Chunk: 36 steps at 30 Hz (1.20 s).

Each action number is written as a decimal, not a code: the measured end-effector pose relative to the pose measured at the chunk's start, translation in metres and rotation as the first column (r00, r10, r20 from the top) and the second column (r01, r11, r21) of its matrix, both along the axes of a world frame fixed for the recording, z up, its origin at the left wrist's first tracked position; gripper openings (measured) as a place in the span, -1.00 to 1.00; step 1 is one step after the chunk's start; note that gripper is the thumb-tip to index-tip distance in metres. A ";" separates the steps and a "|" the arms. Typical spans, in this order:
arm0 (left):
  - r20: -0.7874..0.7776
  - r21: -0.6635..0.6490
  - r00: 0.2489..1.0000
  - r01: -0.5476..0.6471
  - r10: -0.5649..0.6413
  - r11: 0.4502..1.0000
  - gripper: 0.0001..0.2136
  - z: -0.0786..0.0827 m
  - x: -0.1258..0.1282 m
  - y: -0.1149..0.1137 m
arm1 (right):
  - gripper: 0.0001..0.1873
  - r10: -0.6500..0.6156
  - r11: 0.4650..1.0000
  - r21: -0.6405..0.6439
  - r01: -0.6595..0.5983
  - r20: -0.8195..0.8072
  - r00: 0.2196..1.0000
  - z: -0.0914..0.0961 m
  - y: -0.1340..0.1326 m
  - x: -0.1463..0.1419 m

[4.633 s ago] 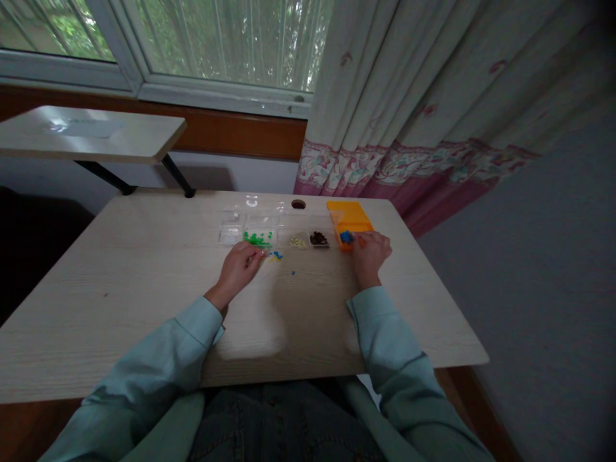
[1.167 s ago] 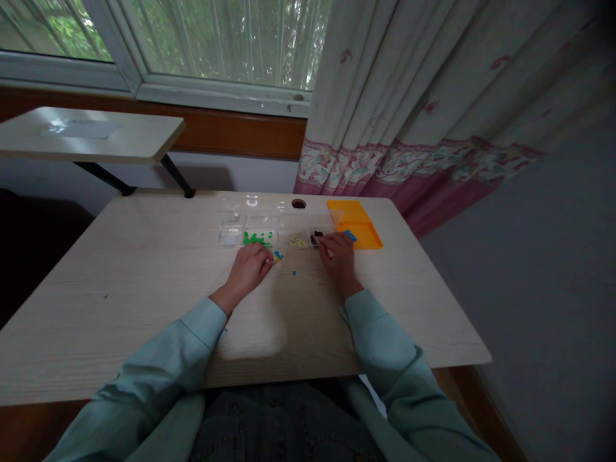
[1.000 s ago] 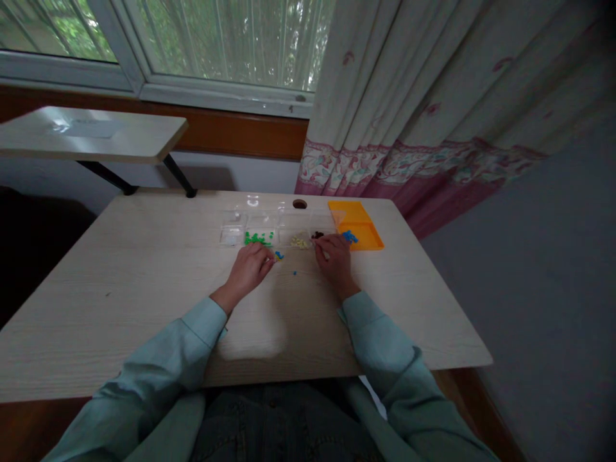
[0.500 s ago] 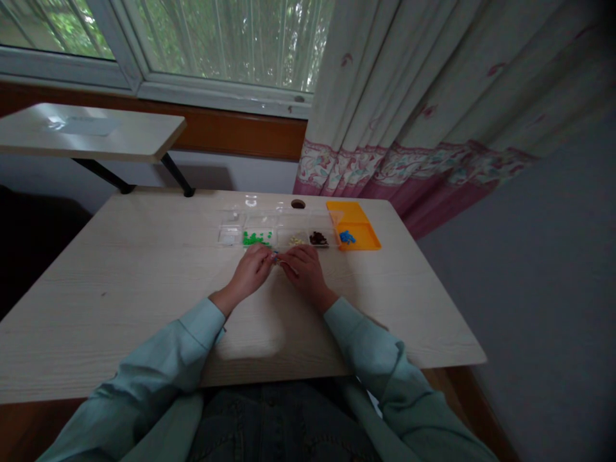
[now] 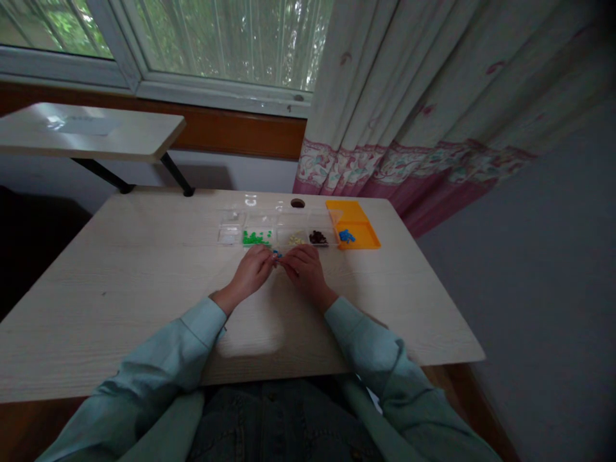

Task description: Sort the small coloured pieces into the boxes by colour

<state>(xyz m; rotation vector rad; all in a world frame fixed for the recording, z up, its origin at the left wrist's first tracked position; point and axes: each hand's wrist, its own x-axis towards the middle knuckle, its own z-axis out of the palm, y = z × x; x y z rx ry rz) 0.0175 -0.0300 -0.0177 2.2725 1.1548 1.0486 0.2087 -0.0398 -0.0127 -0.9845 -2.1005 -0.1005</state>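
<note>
My left hand [image 5: 251, 272] and my right hand [image 5: 303, 268] meet fingertip to fingertip on the pale wooden table [image 5: 144, 282], just in front of a row of clear boxes. Both have their fingers curled and pinched around a few small blue beads [image 5: 276, 254] between them. Behind them the clear boxes hold green beads [image 5: 255, 239], pale beads [image 5: 297, 240] and dark brown beads [image 5: 318, 238]. An orange tray [image 5: 356, 221] to the right holds blue beads [image 5: 346, 237].
A round cable hole [image 5: 298, 203] lies near the table's far edge. A second small table [image 5: 86, 131] stands by the window at the left. A curtain [image 5: 433, 115] hangs behind at the right.
My right hand has travelled left from the orange tray, past the brown beads, until it met my left hand. My left hand has stayed near the loose blue beads.
</note>
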 end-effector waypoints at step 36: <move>-0.149 0.072 0.970 -0.186 0.195 0.980 -0.77 -0.005 -0.005 0.004 | -0.61 -0.698 0.707 -0.203 0.677 -0.050 0.714 -0.007 0.050 0.131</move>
